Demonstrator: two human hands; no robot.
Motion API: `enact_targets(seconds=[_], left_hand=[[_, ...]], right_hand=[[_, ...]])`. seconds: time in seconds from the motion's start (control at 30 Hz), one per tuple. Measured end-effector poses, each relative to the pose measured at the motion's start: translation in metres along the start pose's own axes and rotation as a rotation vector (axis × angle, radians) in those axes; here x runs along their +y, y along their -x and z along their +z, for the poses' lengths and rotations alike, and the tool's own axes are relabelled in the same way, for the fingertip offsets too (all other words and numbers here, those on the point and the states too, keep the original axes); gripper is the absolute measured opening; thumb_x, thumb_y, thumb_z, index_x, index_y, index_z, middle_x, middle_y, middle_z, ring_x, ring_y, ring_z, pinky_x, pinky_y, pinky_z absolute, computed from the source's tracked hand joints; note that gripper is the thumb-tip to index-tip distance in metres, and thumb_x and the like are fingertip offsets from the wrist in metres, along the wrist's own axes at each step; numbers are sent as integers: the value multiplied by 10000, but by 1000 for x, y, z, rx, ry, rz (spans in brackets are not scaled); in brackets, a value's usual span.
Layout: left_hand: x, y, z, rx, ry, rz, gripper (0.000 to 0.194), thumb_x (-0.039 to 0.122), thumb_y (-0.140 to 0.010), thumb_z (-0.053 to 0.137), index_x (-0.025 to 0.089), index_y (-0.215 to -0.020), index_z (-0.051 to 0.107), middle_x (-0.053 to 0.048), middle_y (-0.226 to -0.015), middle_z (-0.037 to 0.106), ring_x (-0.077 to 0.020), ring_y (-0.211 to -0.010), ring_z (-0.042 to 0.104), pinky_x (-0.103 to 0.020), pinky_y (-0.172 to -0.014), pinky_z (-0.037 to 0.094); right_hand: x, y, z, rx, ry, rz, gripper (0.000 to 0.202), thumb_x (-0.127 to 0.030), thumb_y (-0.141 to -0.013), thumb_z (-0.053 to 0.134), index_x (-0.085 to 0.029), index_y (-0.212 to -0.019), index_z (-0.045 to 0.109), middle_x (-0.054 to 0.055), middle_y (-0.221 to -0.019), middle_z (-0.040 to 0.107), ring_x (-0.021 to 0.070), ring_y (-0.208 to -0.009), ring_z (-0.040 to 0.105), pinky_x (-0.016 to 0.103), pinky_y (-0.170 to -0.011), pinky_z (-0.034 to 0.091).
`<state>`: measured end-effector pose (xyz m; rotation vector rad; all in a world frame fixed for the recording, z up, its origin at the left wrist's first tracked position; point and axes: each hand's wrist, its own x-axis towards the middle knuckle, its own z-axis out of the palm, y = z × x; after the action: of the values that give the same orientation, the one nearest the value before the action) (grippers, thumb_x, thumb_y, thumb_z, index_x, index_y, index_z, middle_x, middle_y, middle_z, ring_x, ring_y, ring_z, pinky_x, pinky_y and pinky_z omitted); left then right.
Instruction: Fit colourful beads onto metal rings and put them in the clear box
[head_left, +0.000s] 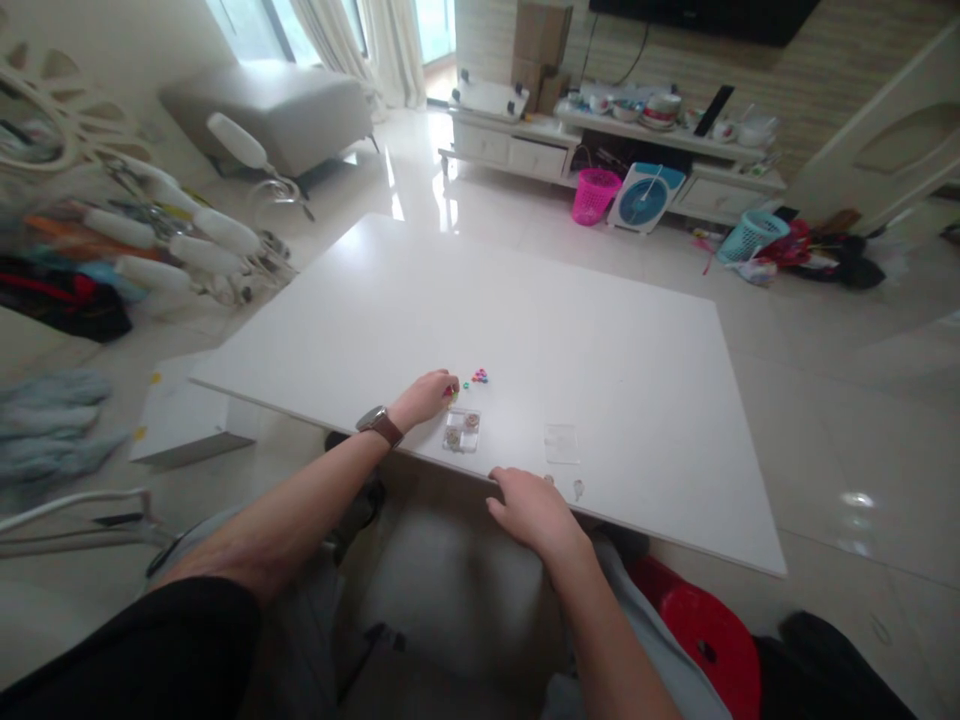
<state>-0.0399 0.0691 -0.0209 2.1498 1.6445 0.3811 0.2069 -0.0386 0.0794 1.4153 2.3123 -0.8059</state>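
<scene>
My left hand (429, 396), with a dark-strapped watch (380, 425) on its wrist, has its fingers closed at the fingertips round some small coloured pieces (451, 394), partly hidden. Just to the right lie a green piece (466, 385) and a cluster of pink, blue and orange pieces (480, 376). Below them is a clear divided box (461, 431) with brownish round things in two compartments. My right hand (529, 505) rests at the table's near edge, thumb and fingers apart, holding nothing. Near it are a flat clear square (562, 444) and a small clear piece (578, 489).
The white table (600, 330) stretches ahead. A red stool (701, 630) stands at the lower right, a white box (195, 410) on the floor at left. Farther off are a pink basket (595, 195), a blue fan (646, 196) and a low cabinet (491, 145).
</scene>
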Motion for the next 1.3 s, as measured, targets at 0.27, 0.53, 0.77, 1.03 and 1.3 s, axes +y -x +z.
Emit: enact_targets(seconds=[0.27, 0.53, 0.77, 1.03, 1.3], left_hand=[[-17, 10, -6, 3, -7, -23, 209, 145, -806, 524, 170, -926, 693, -71, -886, 670, -185, -795, 610, -291, -776, 472], [-31, 20, -7, -9, 10, -22, 203, 132, -764, 554, 181, -912, 683, -64, -936, 664, -184, -831, 618, -283, -778, 480], [-46, 27, -9, -39, 25, -35, 230, 96, -716, 543, 190, -878, 676, -51, -899, 647, -178, -778, 614, -281, -738, 475], [-42, 30, -14, -83, 5, -74, 183, 103, -721, 557, 190, -852, 652, -50, -865, 638, -190, -770, 610, -286, -707, 460], [-36, 32, -13, -104, 59, 19, 476, 98, -717, 596, 243, -1170, 625, -51, -1063, 582, -189, -897, 628, -289, -853, 484]], right_hand=[[-5, -5, 0, -20, 8, -1, 278, -324, -914, 500, -203, -1128, 630, 111, -1119, 705, 275, -1009, 668, 346, -770, 449], [-9, -11, 3, -53, 14, 6, 304, -329, -923, 500, -207, -1175, 618, 113, -1145, 693, 266, -1045, 652, 345, -808, 446], [-10, -13, 5, -48, 18, 9, 307, -330, -912, 517, -206, -1170, 629, 109, -1136, 699, 263, -1029, 658, 339, -809, 451], [-10, -16, 7, -57, 17, 21, 312, -324, -914, 510, -205, -1179, 625, 115, -1138, 698, 264, -1048, 656, 339, -806, 445], [-10, -18, 10, -61, 28, 13, 308, -326, -910, 503, -212, -1171, 622, 109, -1143, 696, 267, -1039, 654, 344, -804, 447]])
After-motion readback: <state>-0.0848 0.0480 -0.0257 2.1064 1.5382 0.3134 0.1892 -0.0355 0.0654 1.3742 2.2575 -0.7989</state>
